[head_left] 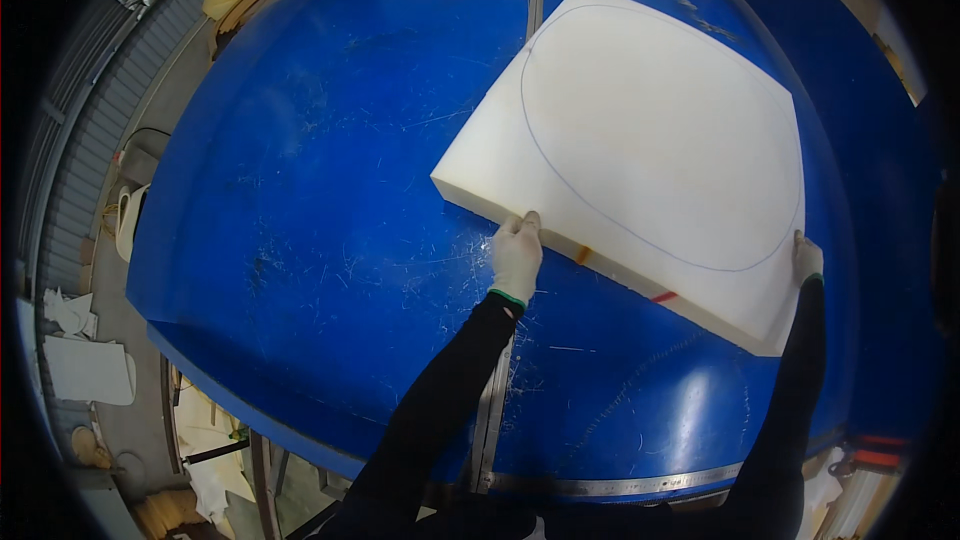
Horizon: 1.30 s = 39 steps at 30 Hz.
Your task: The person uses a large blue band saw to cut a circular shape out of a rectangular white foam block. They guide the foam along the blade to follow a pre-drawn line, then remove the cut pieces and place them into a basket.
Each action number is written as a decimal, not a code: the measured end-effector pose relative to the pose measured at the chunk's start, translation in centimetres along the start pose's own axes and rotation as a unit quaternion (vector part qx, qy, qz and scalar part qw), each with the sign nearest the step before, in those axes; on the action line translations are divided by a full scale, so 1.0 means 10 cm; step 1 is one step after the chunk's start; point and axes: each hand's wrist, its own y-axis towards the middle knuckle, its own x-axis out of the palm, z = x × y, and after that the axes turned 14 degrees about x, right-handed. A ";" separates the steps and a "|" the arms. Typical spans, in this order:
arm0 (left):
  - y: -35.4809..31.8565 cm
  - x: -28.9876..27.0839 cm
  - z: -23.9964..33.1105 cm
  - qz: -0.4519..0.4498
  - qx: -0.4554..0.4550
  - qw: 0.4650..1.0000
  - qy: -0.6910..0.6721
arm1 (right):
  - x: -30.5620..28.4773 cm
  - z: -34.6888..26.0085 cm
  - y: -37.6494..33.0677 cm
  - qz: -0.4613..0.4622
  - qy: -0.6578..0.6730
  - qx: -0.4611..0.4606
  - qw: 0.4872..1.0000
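Note:
A thick white foam slab (650, 140) with a large oval line drawn on its top lies on the blue table (320, 190). My left hand (517, 252), in a white glove, presses against the slab's near edge, thumb up on the rim. At the slab's right side, my right hand (806, 258), also gloved, holds the edge near the front right corner. Small orange and red marks sit on the slab's near side face.
A metal rail (492, 410) runs across the blue table under my left forearm and along its front edge. Foam offcuts and scraps (85, 365) lie on the floor to the left. Corrugated metal wall stands at the far left.

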 end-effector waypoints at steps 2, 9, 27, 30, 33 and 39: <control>0.00 0.02 -0.06 0.010 0.020 1.000 -0.002 | 0.12 0.00 0.28 -0.002 -0.019 -0.004 1.000; -0.15 0.26 0.16 0.053 0.030 0.996 -0.067 | 0.36 0.08 1.00 0.015 -0.341 -0.074 0.937; -0.10 0.45 0.01 0.047 -0.011 0.997 -0.057 | 0.03 0.23 1.38 0.038 -0.386 0.020 0.922; -0.08 0.29 0.02 0.040 -0.022 0.999 -0.001 | 0.48 -0.03 1.04 0.062 -0.362 -0.057 0.929; -0.09 0.40 0.01 0.059 0.002 0.994 -0.097 | 0.09 0.09 1.10 0.088 -0.270 0.007 0.959; -0.12 0.40 0.08 0.074 0.050 0.992 -0.086 | 0.03 0.12 0.98 0.067 -0.315 -0.019 0.947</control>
